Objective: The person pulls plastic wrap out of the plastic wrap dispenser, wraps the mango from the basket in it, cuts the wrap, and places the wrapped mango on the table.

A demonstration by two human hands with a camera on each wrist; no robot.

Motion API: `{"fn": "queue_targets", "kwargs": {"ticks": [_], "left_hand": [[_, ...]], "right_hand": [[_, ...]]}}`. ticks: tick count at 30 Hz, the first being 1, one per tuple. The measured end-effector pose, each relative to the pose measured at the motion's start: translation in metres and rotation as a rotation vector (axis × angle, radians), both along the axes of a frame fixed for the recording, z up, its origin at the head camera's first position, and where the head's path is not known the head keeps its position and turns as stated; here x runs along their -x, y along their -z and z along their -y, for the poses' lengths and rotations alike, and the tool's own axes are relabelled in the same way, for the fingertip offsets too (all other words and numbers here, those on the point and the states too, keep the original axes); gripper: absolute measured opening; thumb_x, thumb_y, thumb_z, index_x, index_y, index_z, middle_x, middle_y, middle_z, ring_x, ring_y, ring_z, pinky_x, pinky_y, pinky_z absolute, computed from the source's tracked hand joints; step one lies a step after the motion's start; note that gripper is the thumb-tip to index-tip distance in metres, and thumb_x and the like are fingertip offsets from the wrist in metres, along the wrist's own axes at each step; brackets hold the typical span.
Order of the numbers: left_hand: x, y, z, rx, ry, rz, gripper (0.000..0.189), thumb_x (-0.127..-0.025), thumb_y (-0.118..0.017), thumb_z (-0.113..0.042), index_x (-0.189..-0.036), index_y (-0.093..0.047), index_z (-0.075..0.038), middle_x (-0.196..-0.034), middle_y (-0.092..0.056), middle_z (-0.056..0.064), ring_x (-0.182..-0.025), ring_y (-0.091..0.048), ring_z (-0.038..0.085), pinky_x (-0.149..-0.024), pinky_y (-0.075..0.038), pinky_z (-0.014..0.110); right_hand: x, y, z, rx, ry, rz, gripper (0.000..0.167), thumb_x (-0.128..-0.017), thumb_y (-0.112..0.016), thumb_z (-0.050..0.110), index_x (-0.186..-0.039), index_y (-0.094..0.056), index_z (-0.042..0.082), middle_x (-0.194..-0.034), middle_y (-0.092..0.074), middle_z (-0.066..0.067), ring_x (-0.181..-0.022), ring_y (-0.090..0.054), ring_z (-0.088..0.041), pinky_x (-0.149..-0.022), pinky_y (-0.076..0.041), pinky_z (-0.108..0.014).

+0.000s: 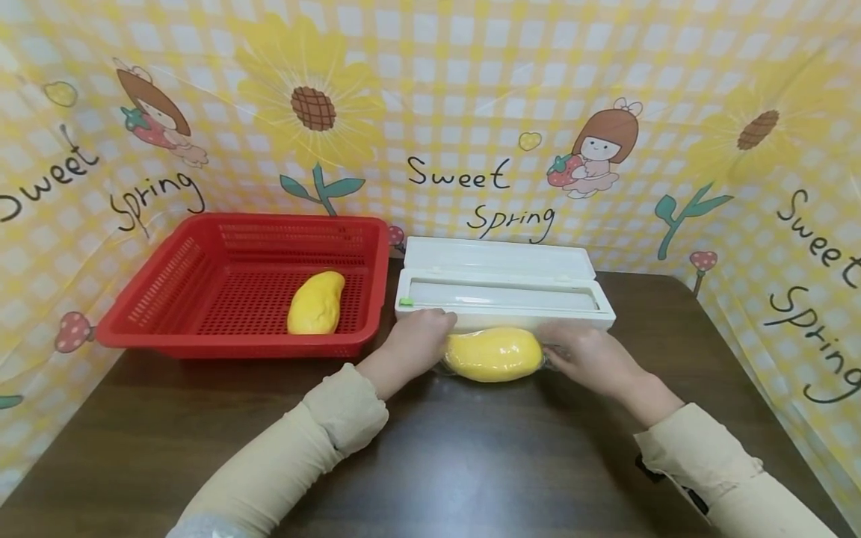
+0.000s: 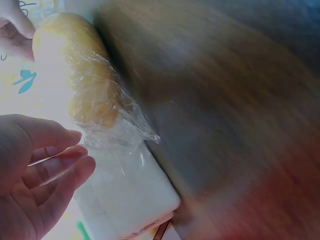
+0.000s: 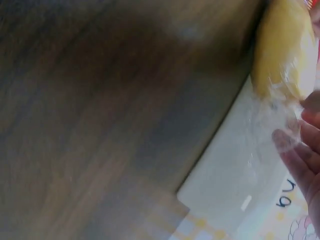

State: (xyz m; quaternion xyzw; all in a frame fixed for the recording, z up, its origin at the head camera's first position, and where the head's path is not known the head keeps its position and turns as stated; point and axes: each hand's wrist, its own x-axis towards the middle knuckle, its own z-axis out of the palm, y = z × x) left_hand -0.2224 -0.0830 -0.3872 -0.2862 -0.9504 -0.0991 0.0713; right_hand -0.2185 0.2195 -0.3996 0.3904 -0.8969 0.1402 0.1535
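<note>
A yellow mango, wrapped in clear plastic wrap, lies lengthwise between my two hands, just in front of a white cling film box. My left hand is at the mango's left end, with thumb and fingertips drawn together at the edge of the wrap. At the opposite end, my right hand pinches the gathered wrap between thumb and fingers, as the right wrist view shows. Crumpled film sticks out past the fruit near each hand. The mango's underside is hidden.
A red plastic basket stands at the left, holding another yellow mango. The film box's lid is raised toward the patterned cloth behind. Dark wood tabletop extends in front of the hands.
</note>
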Motion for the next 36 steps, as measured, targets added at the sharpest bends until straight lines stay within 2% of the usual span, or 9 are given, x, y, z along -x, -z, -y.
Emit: {"fn": "queue_targets", "kwargs": {"ticks": [3, 5, 12, 20, 26, 29, 33, 36], "left_hand": [[-0.001, 0.002, 0.001, -0.028, 0.001, -0.018, 0.011, -0.091, -0.064, 0.004, -0.087, -0.067, -0.006, -0.076, -0.065, 0.009, -0.067, -0.063, 0.023, -0.058, -0.054, 0.037], [-0.003, 0.004, 0.002, -0.048, -0.004, -0.020, 0.013, -0.091, -0.063, 0.004, -0.086, -0.066, -0.007, -0.076, -0.065, 0.008, -0.066, -0.062, 0.023, -0.057, -0.054, 0.037], [-0.004, 0.010, 0.003, -0.065, -0.034, 0.006, 0.010, -0.090, -0.064, 0.003, -0.086, -0.065, -0.007, -0.077, -0.066, 0.011, -0.068, -0.067, 0.029, -0.055, -0.054, 0.041], [-0.002, 0.007, 0.003, -0.058, -0.059, 0.003, 0.012, -0.089, -0.062, 0.004, -0.085, -0.066, -0.006, -0.077, -0.066, 0.010, -0.066, -0.064, 0.025, -0.053, -0.054, 0.038], [-0.003, 0.008, 0.003, -0.088, -0.074, 0.074, 0.010, -0.089, -0.061, 0.003, -0.087, -0.065, -0.006, -0.077, -0.064, 0.008, -0.065, -0.060, 0.022, -0.056, -0.052, 0.038], [-0.004, 0.010, 0.002, -0.098, -0.100, 0.120, 0.010, -0.090, -0.061, 0.001, -0.085, -0.062, -0.008, -0.075, -0.062, 0.007, -0.064, -0.059, 0.022, -0.055, -0.051, 0.038], [-0.005, 0.013, 0.000, -0.097, -0.141, 0.185, 0.011, -0.092, -0.061, -0.001, -0.084, -0.061, -0.009, -0.073, -0.060, 0.006, -0.063, -0.058, 0.021, -0.054, -0.051, 0.038], [-0.004, 0.013, -0.001, -0.093, -0.171, 0.231, 0.011, -0.093, -0.060, -0.004, -0.083, -0.061, -0.009, -0.072, -0.058, 0.006, -0.063, -0.057, 0.022, -0.053, -0.050, 0.037]], "right_hand": [[-0.001, 0.006, 0.003, -0.006, 0.005, -0.023, 0.018, -0.085, -0.078, -0.001, -0.095, -0.068, 0.010, -0.086, -0.067, 0.000, -0.076, -0.062, -0.016, -0.067, -0.054, -0.039], [-0.002, 0.009, 0.005, 0.006, 0.021, -0.026, 0.020, -0.085, -0.077, -0.003, -0.093, -0.067, 0.011, -0.081, -0.064, 0.002, -0.071, -0.057, -0.013, -0.064, -0.052, -0.038], [-0.005, 0.010, 0.009, 0.074, 0.100, 0.021, 0.019, -0.086, -0.076, -0.004, -0.099, -0.074, 0.009, -0.087, -0.070, -0.001, -0.077, -0.065, -0.017, -0.069, -0.056, -0.042], [-0.003, 0.013, 0.012, 0.046, 0.120, 0.073, 0.015, -0.088, -0.074, -0.002, -0.096, -0.073, 0.011, -0.084, -0.067, 0.003, -0.075, -0.061, -0.014, -0.069, -0.054, -0.039], [-0.004, 0.014, 0.015, 0.052, 0.139, 0.078, 0.015, -0.088, -0.073, -0.003, -0.097, -0.073, 0.009, -0.085, -0.068, 0.001, -0.077, -0.062, -0.015, -0.069, -0.054, -0.040], [-0.005, 0.012, 0.017, 0.053, 0.168, 0.084, 0.016, -0.087, -0.073, -0.005, -0.099, -0.073, 0.006, -0.088, -0.069, -0.004, -0.078, -0.063, -0.019, -0.069, -0.055, -0.040], [-0.006, 0.006, 0.020, 0.059, 0.214, 0.131, 0.015, -0.085, -0.072, -0.006, -0.097, -0.074, 0.003, -0.091, -0.071, -0.010, -0.085, -0.069, -0.027, -0.073, -0.057, -0.044], [-0.004, 0.002, 0.022, 0.063, 0.245, 0.167, 0.012, -0.084, -0.072, -0.005, -0.091, -0.075, 0.005, -0.088, -0.073, -0.007, -0.084, -0.070, -0.025, -0.074, -0.057, -0.044]]}}
